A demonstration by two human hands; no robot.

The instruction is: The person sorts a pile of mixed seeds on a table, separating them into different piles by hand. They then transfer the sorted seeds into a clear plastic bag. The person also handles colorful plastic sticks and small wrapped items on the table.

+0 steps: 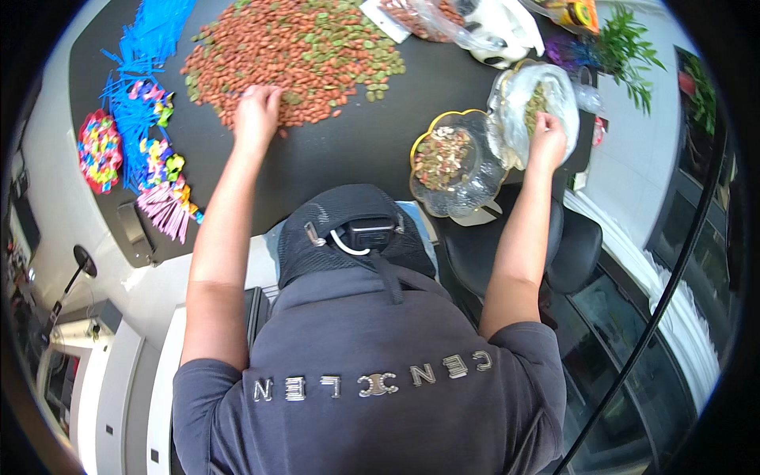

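A broad pile of reddish peanuts mixed with flat green seeds or beans (291,59) lies on the dark table (332,151). My left hand (255,113) is at the pile's near edge, fingers bent down onto it; whether anything is between them is hidden. To the right, my right hand (547,141) is over the mouth of a translucent plastic bag (564,98), fingers drawn together beside greenish contents (536,98). What it holds, if anything, does not show. The bag rests in a gold-rimmed glass dish (496,104). Next to that, a scalloped glass bowl (490,172) contains mixed bits of shell and seed (442,160).
Blue twist ties or strips (133,119), small colourful bows (160,160), pink strips (163,211) and a red dish of colourful pieces (100,151) line the left side. A bag of peanuts (427,21) is at the back. A black chair (504,249) stands below the bowl.
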